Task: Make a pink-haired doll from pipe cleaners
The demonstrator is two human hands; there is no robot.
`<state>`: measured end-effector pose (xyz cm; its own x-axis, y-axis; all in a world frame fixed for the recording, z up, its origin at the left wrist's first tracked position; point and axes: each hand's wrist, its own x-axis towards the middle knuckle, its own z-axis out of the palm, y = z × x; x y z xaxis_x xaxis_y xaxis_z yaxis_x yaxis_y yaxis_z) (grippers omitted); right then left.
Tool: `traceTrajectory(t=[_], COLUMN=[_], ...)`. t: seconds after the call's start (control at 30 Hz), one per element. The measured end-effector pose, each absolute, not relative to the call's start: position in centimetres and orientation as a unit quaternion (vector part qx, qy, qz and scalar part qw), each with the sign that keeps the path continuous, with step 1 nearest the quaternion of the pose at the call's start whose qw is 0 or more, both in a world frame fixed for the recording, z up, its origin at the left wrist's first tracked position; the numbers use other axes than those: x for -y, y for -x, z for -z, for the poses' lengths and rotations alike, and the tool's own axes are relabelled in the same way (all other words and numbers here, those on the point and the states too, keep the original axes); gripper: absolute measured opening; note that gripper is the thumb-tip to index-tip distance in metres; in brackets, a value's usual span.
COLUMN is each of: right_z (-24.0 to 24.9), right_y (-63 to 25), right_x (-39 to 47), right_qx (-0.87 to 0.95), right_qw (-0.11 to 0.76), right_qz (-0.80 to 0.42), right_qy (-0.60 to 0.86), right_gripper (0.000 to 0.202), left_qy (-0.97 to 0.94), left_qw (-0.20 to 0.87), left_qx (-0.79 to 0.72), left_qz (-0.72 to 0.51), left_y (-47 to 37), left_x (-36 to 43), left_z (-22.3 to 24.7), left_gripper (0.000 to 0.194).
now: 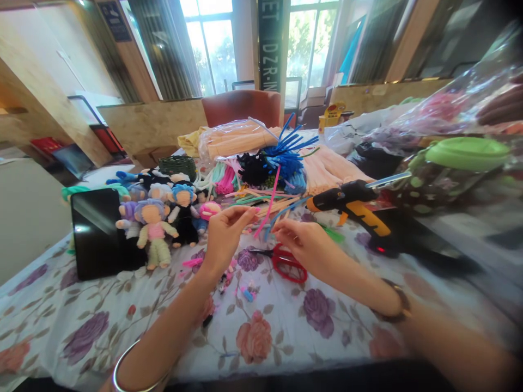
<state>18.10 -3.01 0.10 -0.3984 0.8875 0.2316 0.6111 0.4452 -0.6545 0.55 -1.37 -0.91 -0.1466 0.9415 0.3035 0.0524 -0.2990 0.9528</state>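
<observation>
while left hand (231, 231) curls | slim pink stem (274, 188) slants | fuzzy dolls (156, 231)

hands (229, 233) near red scissors (279, 265) — glue gun (352, 197) right

Curled left grip (227, 233) near right grip (303, 239)

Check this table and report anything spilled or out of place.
Small pink, blue and black scraps lie strewn on the flowered tablecloth, left of and nearer than the red-handled scissors. They look untidy compared with the blue bundle farther back. Nothing is visibly damaged.
</observation>
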Motion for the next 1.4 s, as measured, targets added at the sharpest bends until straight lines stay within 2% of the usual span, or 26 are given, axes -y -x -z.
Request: traceTrajectory(t=[0.1,0.23,0.33,0.43,0.6,0.87,1.0,1.17,1.4], right_z=[0.2,0.8,1.2,1.4,1.4,1.4,2.0,2.3,2.3], right_y=[-17.7,-17.2,-17.0,-17.0,-17.3,-17.7,-18.0,-18.1,-17.4], right_x=[2.4,2.3,2.3,2.2,2.0,1.6,1.3,1.4,2.2], right_qx=[0.716,0.560,0.477,0.451,0.450,0.521,0.618,0.719,0.761], right_qw=[0.378,0.400,0.410,0.412,0.415,0.414,0.415,0.416,0.385], right_qz=[-0.403,-0.632,-0.710,-0.729,-0.711,-0.639,-0.512,-0.291,-0.281], right_qy=[0.427,0.356,0.316,0.309,0.345,0.385,0.429,0.475,0.441], right_gripper=[0.018,0.027,0.028,0.029,0.028,0.033,0.032,0.014,0.019], left_qy=[-0.565,-0.620,-0.659,-0.700,-0.743,-0.749,-0.702,-0.651,-0.602], left_qw=[0.353,0.316,0.283,0.234,0.157,0.121,0.123,0.171,0.208], left_qx=[-0.468,-0.457,-0.441,-0.422,-0.406,-0.415,-0.460,-0.497,-0.518], left_qz=[-0.580,-0.553,-0.539,-0.527,-0.508,-0.503,-0.530,-0.548,-0.570], left_y=[-0.7,-1.2,-1.3,-1.3,-1.1,-1.3,-0.9,-0.5,-0.4], left_x=[1.5,1.8,1.9,1.9,1.8,1.9,1.8,1.6,1.3], left_z=[0.8,0.4,0.4,0.7,0.9,0.7,0.5,0.5,0.9], left_gripper=[0.021,0.013,0.010,0.006,0.007,0.006,0.008,0.014,0.020])
